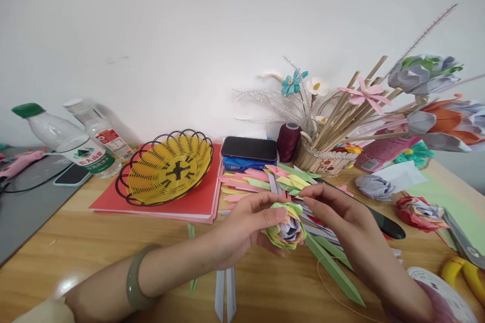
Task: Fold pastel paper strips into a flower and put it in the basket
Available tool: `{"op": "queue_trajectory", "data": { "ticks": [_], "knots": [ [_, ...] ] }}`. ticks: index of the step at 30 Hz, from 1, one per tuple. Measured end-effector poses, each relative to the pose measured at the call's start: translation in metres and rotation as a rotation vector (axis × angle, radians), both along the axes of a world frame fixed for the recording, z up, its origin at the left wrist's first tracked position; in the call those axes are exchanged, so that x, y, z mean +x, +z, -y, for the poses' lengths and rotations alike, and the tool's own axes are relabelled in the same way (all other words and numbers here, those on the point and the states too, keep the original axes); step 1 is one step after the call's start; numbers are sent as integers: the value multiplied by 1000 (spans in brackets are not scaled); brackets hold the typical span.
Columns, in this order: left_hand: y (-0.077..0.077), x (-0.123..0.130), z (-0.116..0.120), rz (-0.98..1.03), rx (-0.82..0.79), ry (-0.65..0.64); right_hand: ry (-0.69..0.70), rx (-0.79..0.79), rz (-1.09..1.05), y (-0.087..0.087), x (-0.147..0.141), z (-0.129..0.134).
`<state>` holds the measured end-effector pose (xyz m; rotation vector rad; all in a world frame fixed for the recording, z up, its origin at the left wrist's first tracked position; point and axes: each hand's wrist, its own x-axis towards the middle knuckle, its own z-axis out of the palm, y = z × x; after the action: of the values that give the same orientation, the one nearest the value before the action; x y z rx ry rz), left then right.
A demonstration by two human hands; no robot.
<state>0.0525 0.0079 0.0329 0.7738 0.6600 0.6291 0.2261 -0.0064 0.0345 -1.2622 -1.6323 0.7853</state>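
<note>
To the right of the yellow woven basket (170, 167), the left hand (250, 223) pinches a folded-paper flower (291, 229); the right hand (349, 223) curls just beside the flower, whether pinching anything I cannot tell. Too firm a left-hand pinch could crush the flower

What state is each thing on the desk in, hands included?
Paper flower: petals layered, held.
Left hand: closed around the flower.
Right hand: fingers bent beside the flower; touching or not, unclear.
Green-capped bottle: cap on.
White-capped bottle: cap on.
Phone at left: screen dark.
Phone on the blue packet: screen dark.
Thread spool: wound, upright.
Paper strips: folded, loose.
</note>
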Motion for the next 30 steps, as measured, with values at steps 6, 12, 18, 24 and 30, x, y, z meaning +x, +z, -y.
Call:
{"op": "queue_trajectory", "data": {
  "ticks": [6,12,18,24,30],
  "knots": [
    [1,-1,1,26,5,23,-38,558,363,-3,-2,9],
    [1,0,2,24,-4,21,-17,494,375,-4,0,6],
    [0,0,1,20,-7,35,-64,332,299,0,-1,9],
    [-2,0,2,27,-5,13,-48,85,107,2,-3,7],
    [-2,1,0,24,-22,28,-107,-28,-66,6,-2,4]
  ]
}}
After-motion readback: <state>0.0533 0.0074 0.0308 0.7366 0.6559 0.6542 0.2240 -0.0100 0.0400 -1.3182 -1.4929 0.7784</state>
